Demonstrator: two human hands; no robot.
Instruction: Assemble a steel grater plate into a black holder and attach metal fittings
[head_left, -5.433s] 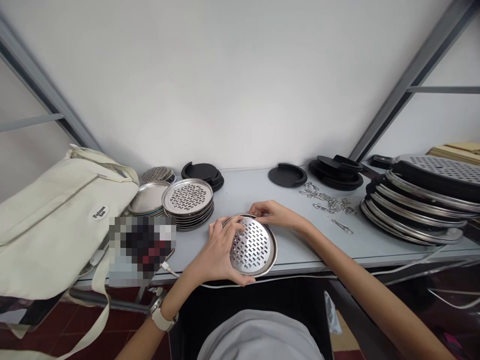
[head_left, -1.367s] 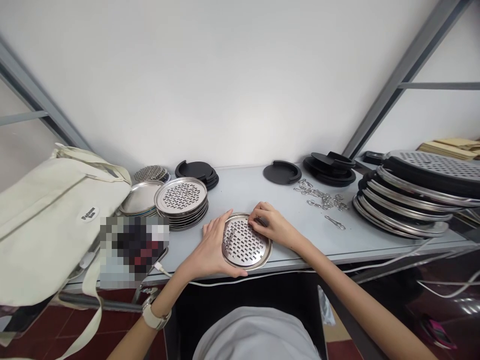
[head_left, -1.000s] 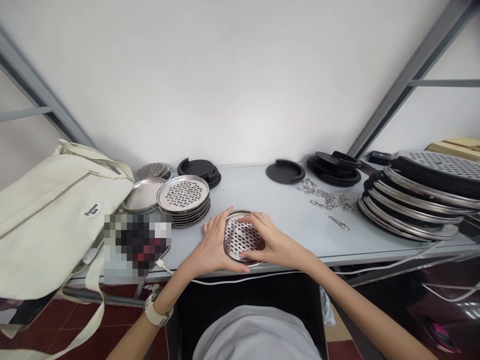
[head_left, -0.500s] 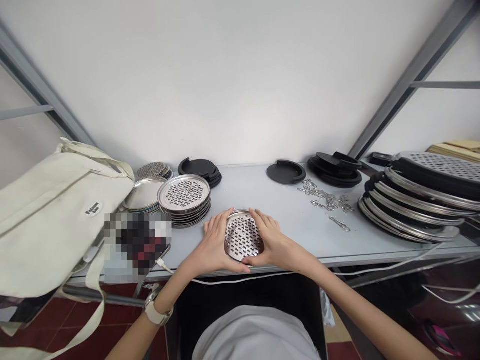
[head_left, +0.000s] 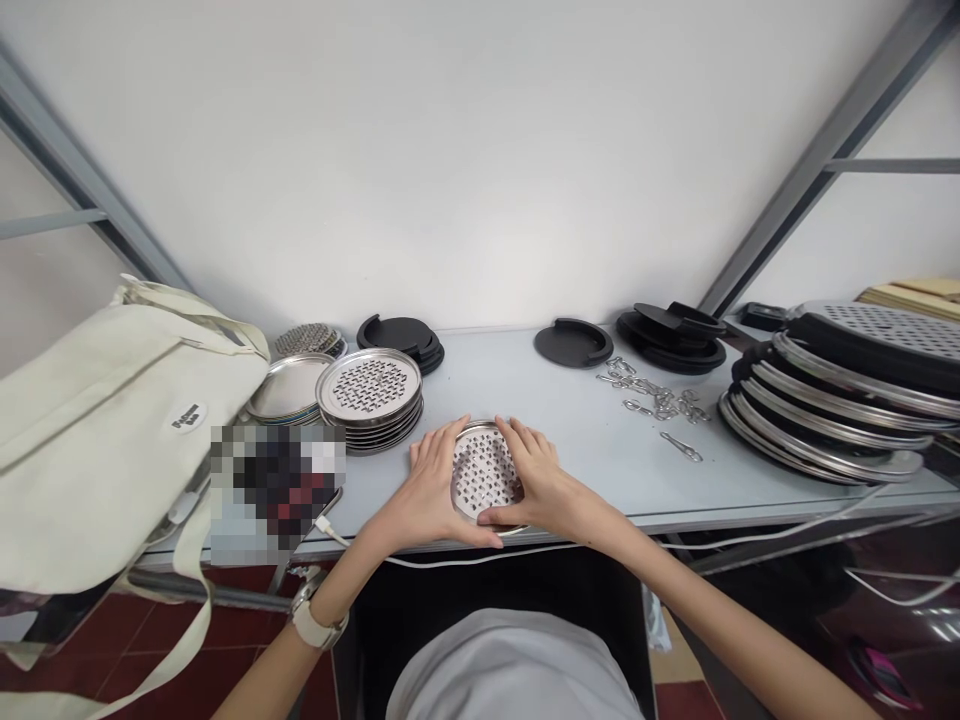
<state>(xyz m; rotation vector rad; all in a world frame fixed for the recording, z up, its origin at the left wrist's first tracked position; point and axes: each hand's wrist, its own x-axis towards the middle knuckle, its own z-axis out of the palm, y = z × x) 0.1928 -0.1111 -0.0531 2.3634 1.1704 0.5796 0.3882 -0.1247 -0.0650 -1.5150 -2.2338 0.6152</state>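
Observation:
A round, perforated metal plate (head_left: pixel 486 465) with a raised rim lies near the table's front edge, directly before me. My left hand (head_left: pixel 431 490) is curled round its left side, thumb along the near edge. From the right, my right hand (head_left: pixel 540 480) grips the opposite side, with its thumb across the near rim. Both sides of the plate are partly covered by my fingers. To the left stands a stack of similar perforated plates (head_left: pixel 369 388), beside a pile of plain metal discs (head_left: pixel 292 385).
Black round holders (head_left: pixel 574 343) sit along the wall. Small metal clips (head_left: pixel 660 400) lie scattered at right, near a tall stack of larger metal plates (head_left: pixel 840 400). A cream bag (head_left: pixel 112 430) occupies the left end. A white cable (head_left: pixel 465 560) runs along the front edge.
The plate has shifted slightly between my hands; its holes look lighter, and more of its near right rim shows. My right thumb has edged left. Surrounding things stay put.

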